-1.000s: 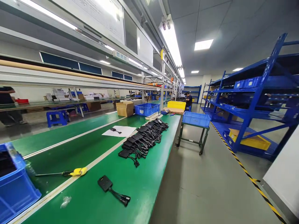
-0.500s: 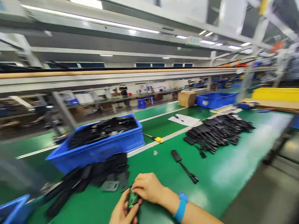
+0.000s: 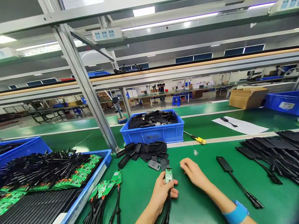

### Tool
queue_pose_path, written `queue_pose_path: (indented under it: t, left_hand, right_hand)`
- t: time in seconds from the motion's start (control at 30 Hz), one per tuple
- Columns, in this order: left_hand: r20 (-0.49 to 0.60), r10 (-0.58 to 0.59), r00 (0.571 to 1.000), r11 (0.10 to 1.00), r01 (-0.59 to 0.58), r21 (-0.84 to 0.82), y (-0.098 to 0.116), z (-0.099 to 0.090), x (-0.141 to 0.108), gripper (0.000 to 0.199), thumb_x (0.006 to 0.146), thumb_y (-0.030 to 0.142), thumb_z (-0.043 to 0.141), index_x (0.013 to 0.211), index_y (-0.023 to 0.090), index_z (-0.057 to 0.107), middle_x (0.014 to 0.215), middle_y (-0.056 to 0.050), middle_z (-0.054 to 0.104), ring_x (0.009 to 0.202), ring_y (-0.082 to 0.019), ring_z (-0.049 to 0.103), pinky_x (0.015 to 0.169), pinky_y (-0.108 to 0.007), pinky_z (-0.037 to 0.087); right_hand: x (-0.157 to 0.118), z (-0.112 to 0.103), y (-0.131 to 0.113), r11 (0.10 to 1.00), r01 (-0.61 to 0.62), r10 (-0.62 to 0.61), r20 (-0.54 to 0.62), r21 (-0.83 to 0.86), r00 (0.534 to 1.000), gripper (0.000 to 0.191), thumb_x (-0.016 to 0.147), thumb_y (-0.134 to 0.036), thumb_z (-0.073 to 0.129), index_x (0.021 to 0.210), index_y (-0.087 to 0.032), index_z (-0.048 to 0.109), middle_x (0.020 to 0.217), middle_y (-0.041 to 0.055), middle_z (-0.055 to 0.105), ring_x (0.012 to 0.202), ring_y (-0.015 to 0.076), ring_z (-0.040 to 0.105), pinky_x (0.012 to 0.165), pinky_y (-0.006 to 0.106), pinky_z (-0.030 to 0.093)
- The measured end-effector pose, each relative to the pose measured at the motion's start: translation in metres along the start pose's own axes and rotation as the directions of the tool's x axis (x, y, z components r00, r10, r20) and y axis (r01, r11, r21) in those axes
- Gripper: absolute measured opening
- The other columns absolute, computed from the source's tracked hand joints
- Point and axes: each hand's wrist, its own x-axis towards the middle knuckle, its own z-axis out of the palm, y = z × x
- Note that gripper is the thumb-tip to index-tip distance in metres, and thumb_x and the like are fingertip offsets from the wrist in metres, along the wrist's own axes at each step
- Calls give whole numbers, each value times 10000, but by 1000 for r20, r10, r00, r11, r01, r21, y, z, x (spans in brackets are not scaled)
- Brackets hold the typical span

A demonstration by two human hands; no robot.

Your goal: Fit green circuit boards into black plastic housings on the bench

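Watching through the head view, I have the left hand [image 3: 161, 190] pinching a green circuit board [image 3: 168, 176] in a black case [image 3: 168, 169], near black covers [image 3: 144, 151] on the tabletop [image 3: 193, 205]; the right hand [image 3: 192, 171] (loosely curved, unclenched) hovers just beside it.

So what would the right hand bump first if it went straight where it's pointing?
Probably the flat black pieces piled in front of the blue bin. The height of the right hand is unclear, though, so it might pass over them.
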Motion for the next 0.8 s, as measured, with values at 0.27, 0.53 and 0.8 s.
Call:
queue_pose_path:
  t: [0.27, 0.53, 0.8]
  left_hand:
    - [-193, 67, 979, 943, -125, -309, 20, -4, -2, 425, 728, 39, 582, 1117, 113, 426, 973, -155, 661, 699, -136, 645, 672, -252, 544]
    - [-288, 168, 943, 914, -258, -314, 29, -12, -5, 376, 709, 134, 630, 1045, 126, 460, 927, -118, 674, 623, -101, 595, 549, -196, 482]
    - [-148, 222, 964, 947, -250, -201, 26, -13, -9, 655, 674, 237, 704, 1226, 138, 365, 953, -118, 668, 697, -137, 627, 608, -234, 491]
  right_hand:
    - [46, -37, 61, 902, -304, 275, -133, -307, 952, 250, 827, -60, 374, 810, -17, 620, 978, 298, 550, 972, 373, 524, 731, 436, 402]
    - [43, 26, -33, 989, -71, 81, 77, -126, 994, 294, 807, -468, 537, 742, -189, 602, 751, 51, 637, 707, 190, 610, 569, 251, 393]
    - [27, 34, -34, 992, -84, 79, 59, 89, 995, 234, 835, -352, 489, 676, -183, 524, 647, 32, 601, 654, 188, 613, 583, 282, 446]
